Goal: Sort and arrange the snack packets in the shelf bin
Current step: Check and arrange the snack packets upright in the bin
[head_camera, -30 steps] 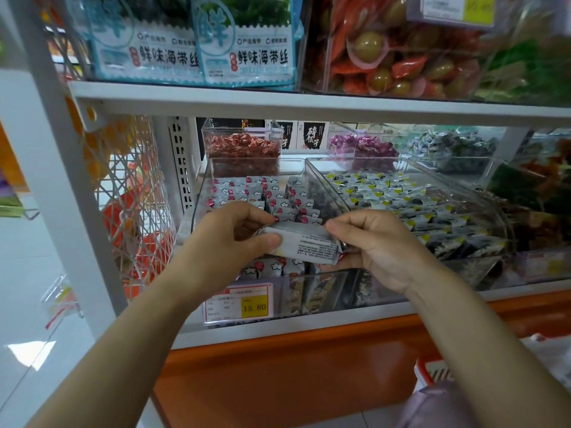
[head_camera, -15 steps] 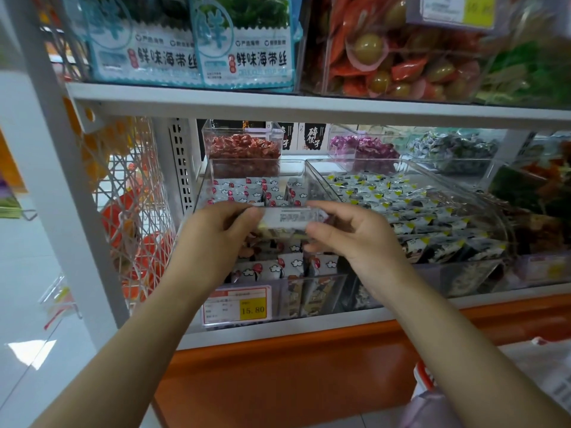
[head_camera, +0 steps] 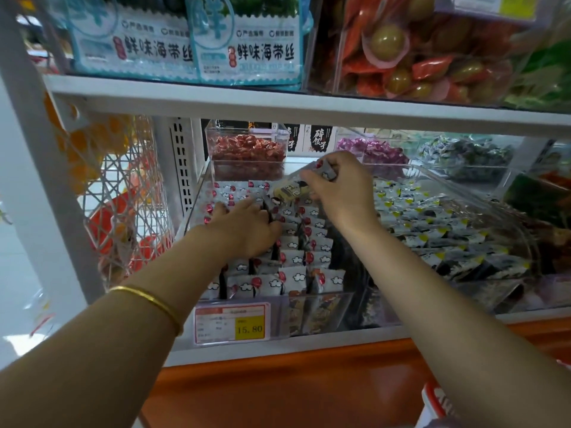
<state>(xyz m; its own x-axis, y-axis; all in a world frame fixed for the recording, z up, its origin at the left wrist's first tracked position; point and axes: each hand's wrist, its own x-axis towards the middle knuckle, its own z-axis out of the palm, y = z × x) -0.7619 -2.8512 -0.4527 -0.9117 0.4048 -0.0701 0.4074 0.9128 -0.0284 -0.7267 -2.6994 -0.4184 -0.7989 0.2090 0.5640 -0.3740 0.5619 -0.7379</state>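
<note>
- Clear plastic forms the shelf bin (head_camera: 325, 306). Its front lip lies well nearer the person than either set of fingers, and its left wall stands just left of the left fingertips.
- The left hand (head_camera: 245, 228) reaches palm down into the bin, its fingers (head_camera: 217, 210) stretched out and released, pressing on the rows of white packets (head_camera: 296, 261) and grasping nothing.
- The right hand (head_camera: 341, 194) is raised above the back rows with its fingers (head_camera: 315, 182) clenched on one snack packet (head_camera: 290, 189). The packet is tilted, its lower end pointing left toward the left fingertips but apart from them.
- Below the held packet the rows stand packed edge to edge. A narrow dark gap shows just right of the left fingers.
- Behind both sets of fingers, a rear bin (head_camera: 247, 149) of red sweets closes off the back.
- The upper shelf (head_camera: 278, 103) edge runs overhead, leaving open room above the right fingers.
- Right of the right fingers, the wall of a neighbouring bin (head_camera: 432, 230) of yellow-and-black packets slants close by.
- A price tag (head_camera: 230, 324) hangs on the front lip, and a gold bangle (head_camera: 148, 299) circles the left wrist.
- Left of the left fingers, past the shelf upright, hangs a mesh basket (head_camera: 123, 196).
</note>
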